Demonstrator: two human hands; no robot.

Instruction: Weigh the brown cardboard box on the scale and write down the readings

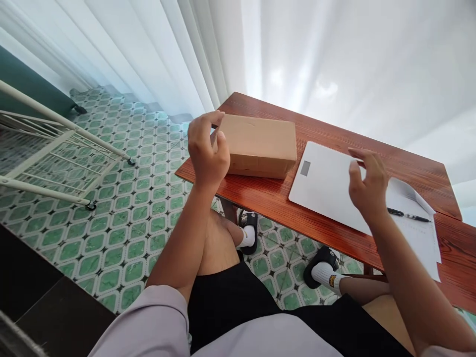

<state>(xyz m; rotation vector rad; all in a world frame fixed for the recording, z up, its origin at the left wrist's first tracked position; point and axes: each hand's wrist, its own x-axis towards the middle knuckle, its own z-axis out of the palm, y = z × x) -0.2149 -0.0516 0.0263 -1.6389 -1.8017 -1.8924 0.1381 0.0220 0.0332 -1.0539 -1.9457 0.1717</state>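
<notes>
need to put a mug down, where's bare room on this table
Bare wood lies behind the cardboard box and white scale, up to the table far edge, and in the front strip before both. The right end is crowded: paper and pen.

A plain brown cardboard box [258, 144], closed and rectangular, lies flat near the left end of a reddish wooden tabletop [267, 198], its long side running across the view. Just to its right lies a thin white flat scale [323, 186] with a small grey display window near the corner closest to the box. The two sit close together but do not touch.
</notes>
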